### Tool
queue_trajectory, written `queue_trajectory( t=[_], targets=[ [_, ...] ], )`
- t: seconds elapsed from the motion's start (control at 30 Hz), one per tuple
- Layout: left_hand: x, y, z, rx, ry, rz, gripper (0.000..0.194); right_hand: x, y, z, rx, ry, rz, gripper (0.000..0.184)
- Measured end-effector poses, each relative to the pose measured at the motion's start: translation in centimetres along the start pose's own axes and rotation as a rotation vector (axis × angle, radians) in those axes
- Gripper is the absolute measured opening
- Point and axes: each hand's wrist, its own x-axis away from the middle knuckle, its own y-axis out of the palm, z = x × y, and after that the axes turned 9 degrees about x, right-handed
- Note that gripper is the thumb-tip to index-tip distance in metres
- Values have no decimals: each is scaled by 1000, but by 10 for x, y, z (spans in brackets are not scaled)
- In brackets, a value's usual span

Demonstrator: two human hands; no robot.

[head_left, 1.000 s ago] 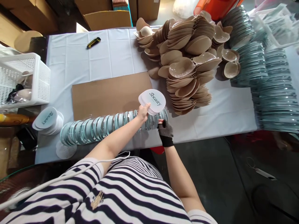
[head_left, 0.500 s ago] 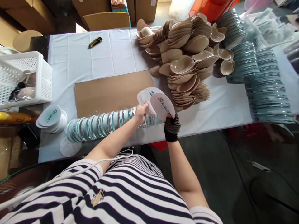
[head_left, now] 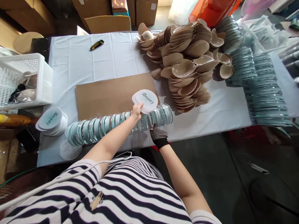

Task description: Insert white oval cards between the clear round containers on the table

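My bare left hand grips a small stack of white rounded cards printed "Sbeauty", held over the row. Beneath it, a long row of clear plastic packs stands on edge along the front of the table, with pale cards showing in many of them. My right hand, in a dark fingerless glove, is at the front side of this row near its right end. Its fingertips pinch the edge of a single card, seen nearly edge-on between two packs; the fingers partly hide it.
A brown cardboard sheet lies behind the row. Beige moulded cups are heaped at the back right, beside more clear packs. At left are another card stack and a white basket. A yellow-black cutter lies farther back.
My right hand has moved down and left, taking one card from beside the stack to the row of packs. My left hand with the stack has shifted slightly left.
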Motion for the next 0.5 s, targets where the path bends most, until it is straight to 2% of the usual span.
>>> queue_trajectory(
  t=[0.13, 0.2, 0.33, 0.5],
  targets=[
    [0, -2, -1, -2, -9, 1, 28, -3, 10, 4, -76, -5, 90, 35],
    [0, -3, -1, -2, -12, -10, 28, -7, 18, 3, -125, -14, 93, 36],
    [1, -4, -2, -4, 7, -32, 27, -20, 31, 0, -230, -25, 23, 31],
    [2, -5, -5, -13, 62, -57, 20, -22, 30, 1, -509, -65, -111, 24]
  ],
)
